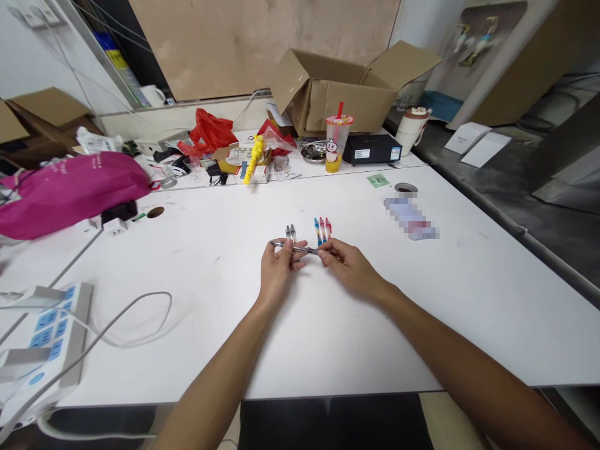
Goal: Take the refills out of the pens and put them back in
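A slim dark pen [302, 249] is held level above the white table [187, 350], lying across both hands. My left hand [277, 265] is closed round its left part, with the thumb on top. At its right end, my right hand [344, 262] pinches the tip between thumb and fingers. Just beyond my left fingers lie two clear pens with dark ends [291, 232], side by side. Behind my right fingertips are a blue pen [317, 230] and two red-pink pens [325, 227], partly hidden by the hand.
A white power strip [70, 331] with a looping cable lies at left, near a magenta bag [79, 187]. Along the back stand a drink cup [336, 144], a black box [372, 150] and an open carton [342, 94]. A tape roll [405, 187] lies to the right.
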`<action>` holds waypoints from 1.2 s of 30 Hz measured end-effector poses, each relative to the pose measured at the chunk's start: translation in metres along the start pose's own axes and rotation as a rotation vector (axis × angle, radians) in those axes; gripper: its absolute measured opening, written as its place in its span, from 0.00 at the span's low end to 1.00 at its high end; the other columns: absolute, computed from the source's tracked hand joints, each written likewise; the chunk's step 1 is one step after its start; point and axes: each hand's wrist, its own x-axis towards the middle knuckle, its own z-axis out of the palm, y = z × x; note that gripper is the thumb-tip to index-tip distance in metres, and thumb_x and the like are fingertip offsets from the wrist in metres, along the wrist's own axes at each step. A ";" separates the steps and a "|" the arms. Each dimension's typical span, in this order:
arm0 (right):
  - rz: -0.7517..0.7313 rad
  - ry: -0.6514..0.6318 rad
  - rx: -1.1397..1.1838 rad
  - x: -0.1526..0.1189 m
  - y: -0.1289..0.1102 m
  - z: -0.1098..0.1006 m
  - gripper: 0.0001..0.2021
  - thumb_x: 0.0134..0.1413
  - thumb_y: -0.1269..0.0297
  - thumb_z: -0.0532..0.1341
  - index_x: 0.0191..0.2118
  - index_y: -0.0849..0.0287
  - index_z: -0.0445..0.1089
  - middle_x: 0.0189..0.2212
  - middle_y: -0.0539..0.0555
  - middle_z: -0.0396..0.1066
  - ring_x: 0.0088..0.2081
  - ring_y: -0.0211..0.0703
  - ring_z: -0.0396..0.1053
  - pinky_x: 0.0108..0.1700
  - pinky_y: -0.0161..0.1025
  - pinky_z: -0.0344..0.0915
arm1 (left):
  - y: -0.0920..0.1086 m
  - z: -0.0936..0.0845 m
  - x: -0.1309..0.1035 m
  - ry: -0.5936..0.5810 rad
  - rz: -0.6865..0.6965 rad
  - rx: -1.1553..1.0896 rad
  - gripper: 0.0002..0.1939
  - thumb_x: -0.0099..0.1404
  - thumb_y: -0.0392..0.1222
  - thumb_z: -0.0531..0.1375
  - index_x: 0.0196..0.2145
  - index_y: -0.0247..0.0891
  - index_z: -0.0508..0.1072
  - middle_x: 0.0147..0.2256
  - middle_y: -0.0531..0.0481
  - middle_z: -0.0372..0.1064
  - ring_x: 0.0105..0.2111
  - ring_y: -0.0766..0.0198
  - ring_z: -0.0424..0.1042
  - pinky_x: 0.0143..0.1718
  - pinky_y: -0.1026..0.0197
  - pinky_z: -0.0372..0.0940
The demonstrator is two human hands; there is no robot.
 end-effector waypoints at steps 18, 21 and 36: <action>0.041 -0.003 -0.011 -0.001 -0.003 -0.005 0.14 0.66 0.49 0.57 0.39 0.55 0.69 0.32 0.50 0.70 0.31 0.41 0.64 0.36 0.41 0.61 | 0.002 -0.001 0.001 0.048 0.019 -0.016 0.19 0.64 0.53 0.67 0.42 0.38 0.66 0.44 0.39 0.79 0.36 0.61 0.81 0.32 0.63 0.73; 0.056 -0.022 -0.007 -0.002 -0.003 -0.005 0.16 0.66 0.48 0.56 0.38 0.56 0.70 0.30 0.50 0.69 0.29 0.40 0.62 0.34 0.40 0.60 | 0.003 0.000 0.000 0.035 0.023 0.004 0.19 0.65 0.53 0.67 0.42 0.38 0.67 0.45 0.38 0.79 0.36 0.61 0.80 0.32 0.62 0.73; 0.121 -0.136 0.024 -0.004 -0.004 0.002 0.21 0.68 0.45 0.52 0.32 0.56 0.69 0.23 0.48 0.64 0.25 0.39 0.58 0.29 0.39 0.55 | 0.000 -0.004 0.004 0.004 0.036 0.052 0.19 0.64 0.54 0.67 0.41 0.39 0.68 0.40 0.42 0.80 0.37 0.61 0.80 0.33 0.63 0.72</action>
